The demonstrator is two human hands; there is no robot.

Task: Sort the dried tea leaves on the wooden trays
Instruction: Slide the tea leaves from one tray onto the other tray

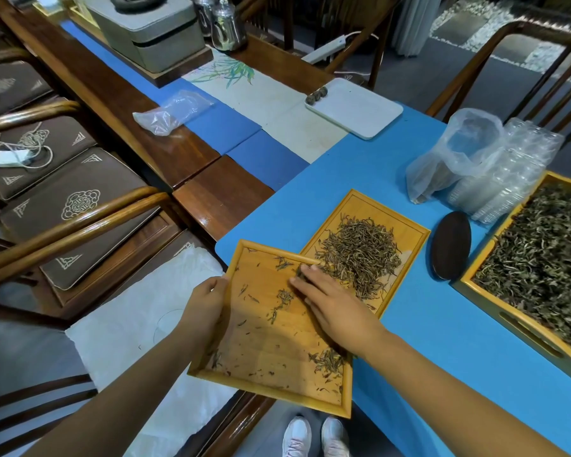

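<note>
Three wooden trays are on or over the blue desk. The near tray carries scattered tea leaves and overlaps the corner of the middle tray, which bears one dense leaf heap. The large tray at right is full of leaves. Two hands show: the left hand grips the near tray's left rim; the right hand lies flat, fingers extended together, on leaves at that tray's upper right edge.

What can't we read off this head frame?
- Big tray: cut off by the right edge.
- Leaves under the right hand: hidden by palm and fingers.
- Left hand fingers under the near tray: hidden by the tray.
- Items on the white tray: too small.
</note>
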